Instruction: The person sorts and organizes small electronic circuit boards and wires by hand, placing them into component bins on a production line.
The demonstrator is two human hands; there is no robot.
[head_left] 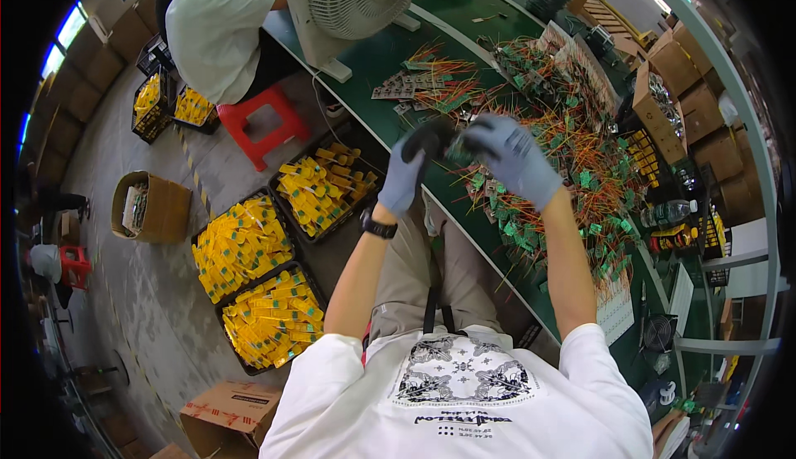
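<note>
Both my hands wear grey-blue work gloves with dark palms and fingers, and they meet over the near edge of the green workbench. My left hand has its fingers closed, and a black watch sits on that wrist. My right hand is also closed, its fingertips close to the left ones. A small dark, greenish piece shows between the fingertips, too covered to name. Beneath and beside my right hand spreads a big heap of small green circuit boards with orange and red wires. Grey metallic pieces lie by its far end.
Black crates of yellow parts stand on the floor at my left. A white fan stands on the bench, near a seated person and a red stool. Cardboard boxes and a plastic bottle line the right side.
</note>
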